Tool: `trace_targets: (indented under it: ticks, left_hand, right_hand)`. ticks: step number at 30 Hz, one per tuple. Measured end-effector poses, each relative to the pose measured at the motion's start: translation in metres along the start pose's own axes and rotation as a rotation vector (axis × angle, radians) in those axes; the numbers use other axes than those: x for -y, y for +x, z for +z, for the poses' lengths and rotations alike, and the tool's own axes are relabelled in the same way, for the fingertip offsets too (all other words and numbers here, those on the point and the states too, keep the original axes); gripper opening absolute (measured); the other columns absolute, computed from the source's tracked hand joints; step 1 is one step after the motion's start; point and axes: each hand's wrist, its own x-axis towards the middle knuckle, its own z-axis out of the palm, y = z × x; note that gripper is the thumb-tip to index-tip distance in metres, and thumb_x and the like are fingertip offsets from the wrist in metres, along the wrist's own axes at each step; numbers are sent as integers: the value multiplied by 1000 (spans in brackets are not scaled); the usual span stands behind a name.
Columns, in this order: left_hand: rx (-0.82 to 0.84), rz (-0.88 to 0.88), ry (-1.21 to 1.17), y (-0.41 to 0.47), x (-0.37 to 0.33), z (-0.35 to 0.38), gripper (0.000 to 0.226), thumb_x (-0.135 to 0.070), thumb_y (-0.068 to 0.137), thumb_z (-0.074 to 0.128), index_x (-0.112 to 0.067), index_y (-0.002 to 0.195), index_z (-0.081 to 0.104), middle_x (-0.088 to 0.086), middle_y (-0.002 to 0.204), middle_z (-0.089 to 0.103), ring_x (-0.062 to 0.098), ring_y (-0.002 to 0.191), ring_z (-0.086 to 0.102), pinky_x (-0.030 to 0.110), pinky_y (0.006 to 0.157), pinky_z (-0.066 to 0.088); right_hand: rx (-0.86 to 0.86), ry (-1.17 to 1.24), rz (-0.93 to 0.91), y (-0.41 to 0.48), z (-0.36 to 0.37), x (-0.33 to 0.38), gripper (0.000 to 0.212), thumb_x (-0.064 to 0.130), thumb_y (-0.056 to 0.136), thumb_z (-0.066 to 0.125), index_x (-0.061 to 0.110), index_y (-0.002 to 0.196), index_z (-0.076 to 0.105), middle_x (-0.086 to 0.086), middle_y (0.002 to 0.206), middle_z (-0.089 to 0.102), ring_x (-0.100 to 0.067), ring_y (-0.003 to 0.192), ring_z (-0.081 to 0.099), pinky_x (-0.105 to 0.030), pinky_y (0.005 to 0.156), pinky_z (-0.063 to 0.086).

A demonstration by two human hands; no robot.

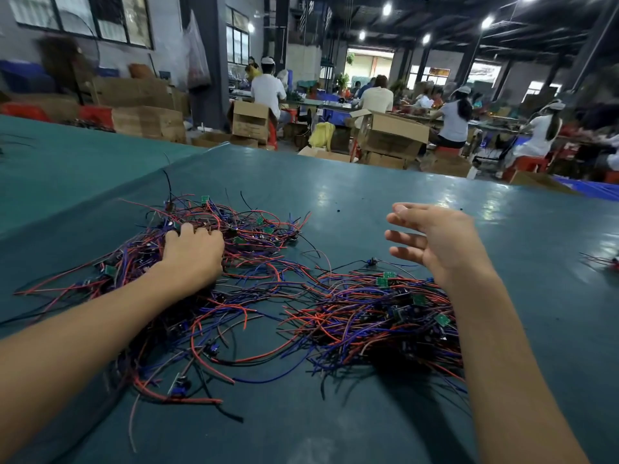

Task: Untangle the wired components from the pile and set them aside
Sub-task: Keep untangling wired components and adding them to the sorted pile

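Reaching in from the near edge, both bare forearms cross the green table (351, 430). The left hand (192, 252) sits knuckles-up on the wire pile (254, 229) at left, fingers curled down into the strands, apparently clutching a clump. The right hand (438, 242) hovers over the far side of a second heap (375, 316), fingers spread, holding nothing. Open mat runs beyond both heaps to the far edge and right of the right arm, where stray wires (603, 261) lie.
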Motion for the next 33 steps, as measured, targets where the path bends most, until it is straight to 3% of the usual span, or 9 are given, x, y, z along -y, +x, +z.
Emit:
trace_targets:
  ticks: [4, 7, 11, 16, 19, 22, 27, 33]
  left_hand:
    - [-96, 36, -11, 3, -2, -5, 29, -44, 94, 56, -23, 114, 58, 6, 120, 65, 31, 118, 51, 52, 99, 35]
    - [-110, 71, 0, -2, -8, -9, 34, -55, 91, 56, -32, 116, 61, 7, 124, 52, 31, 122, 41, 53, 99, 31]
    - [-262, 144, -164, -11, -18, -21, 31, -65, 86, 57, -38, 102, 65, 4, 118, 41, 30, 115, 33, 48, 95, 30]
    - [-520, 268, -540, -23, -35, -56, 23, -45, 87, 69, -23, 96, 69, 2, 106, 54, 29, 106, 48, 43, 90, 33]
    - [-591, 350, -736, -29, -42, -73, 19, -34, 87, 73, -18, 95, 67, 3, 99, 52, 26, 97, 54, 44, 88, 43]
    - [-624, 386, -889, -33, -49, -81, 16, -28, 86, 72, -17, 90, 61, 3, 93, 49, 21, 81, 57, 33, 75, 48]
    - [-526, 305, -816, -24, -51, -73, 23, -29, 83, 68, -15, 79, 49, 2, 76, 51, 24, 70, 49, 32, 61, 35]
    - [-466, 60, -908, -12, -35, -58, 18, -30, 84, 68, -18, 84, 54, -1, 71, 62, 19, 65, 60, 28, 56, 42]
  right_hand:
    - [22, -4, -2, -1, 2, 0, 14, 15, 95, 68, 7, 106, 72, -6, 91, 75, -23, 75, 74, -31, 55, 58]
    - [35, -11, 14, 0, 3, 0, 17, 16, 96, 68, 5, 109, 71, -7, 92, 75, -23, 75, 73, -30, 54, 58]
    - [35, -12, 15, 0, 2, 2, 18, 17, 95, 68, 6, 110, 71, -6, 92, 75, -22, 75, 73, -30, 54, 58]
    - [62, -50, 18, 0, 2, 3, 17, 18, 95, 70, 7, 108, 72, -6, 93, 76, -22, 74, 74, -31, 55, 58]
    - [125, -90, 34, -2, 6, 1, 18, 19, 93, 73, 7, 106, 73, -6, 90, 78, -22, 72, 73, -32, 54, 58]
    - [187, -130, 57, -3, 14, -2, 18, 19, 93, 73, 6, 105, 74, -8, 91, 78, -23, 71, 72, -30, 51, 56]
    - [293, -188, 87, -8, 31, -7, 17, 17, 94, 71, 5, 106, 72, -8, 87, 76, -21, 65, 68, -30, 49, 55]
    - [382, -239, 136, -13, 47, -12, 16, 18, 95, 70, 6, 106, 70, -10, 90, 73, -23, 68, 65, -31, 51, 56]
